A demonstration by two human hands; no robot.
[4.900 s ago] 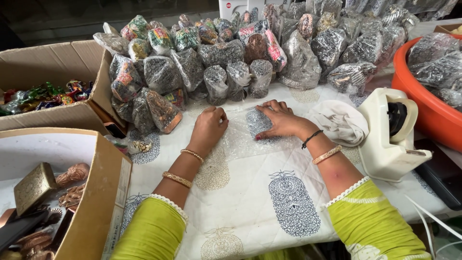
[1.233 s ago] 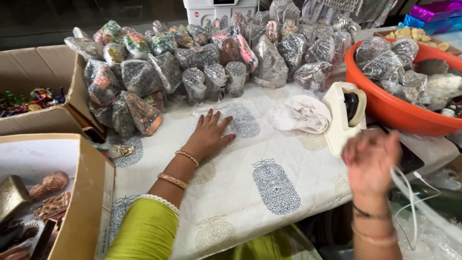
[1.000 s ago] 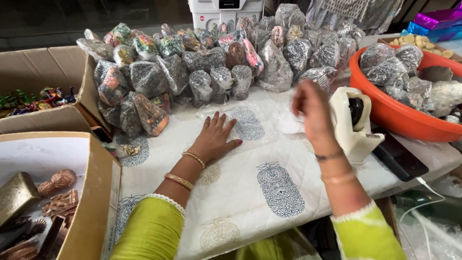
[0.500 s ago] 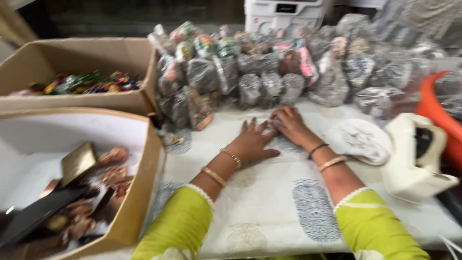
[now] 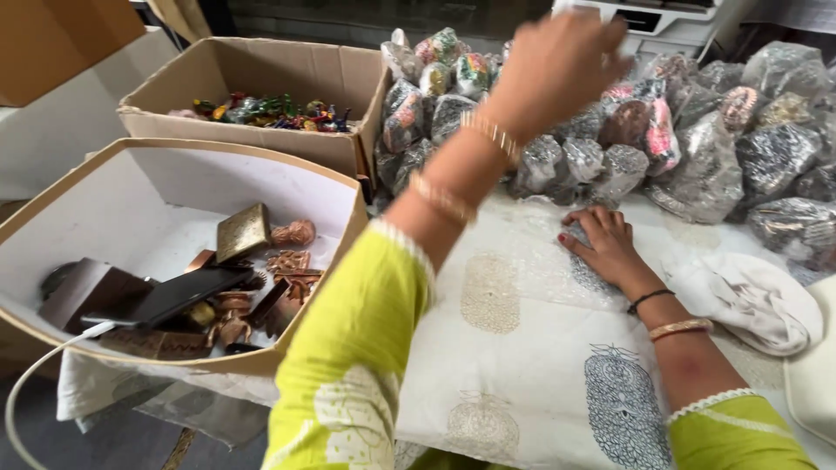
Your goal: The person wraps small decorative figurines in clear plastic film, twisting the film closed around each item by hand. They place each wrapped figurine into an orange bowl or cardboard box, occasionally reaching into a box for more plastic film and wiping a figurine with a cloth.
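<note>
Two cardboard boxes (image 5: pixel 261 78) left of the raised left hand (image 5: pixel 557 61); a pile of wrapped packets (image 5: pixel 697 148), too many to count, just beyond both hands. Left hand in the air, blurred, grip unclear, nothing seen in it. Right hand (image 5: pixel 605 248) flat, fingers spread, pressing a clear plastic bag (image 5: pixel 531 252) on the printed cloth (image 5: pixel 522 374).

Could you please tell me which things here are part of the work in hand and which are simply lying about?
In hand: left hand raised over wrapped bundles; right hand flat on clear plastic sheet.

Lying about: cardboard box of brass pieces, phone, white cloth.
</note>
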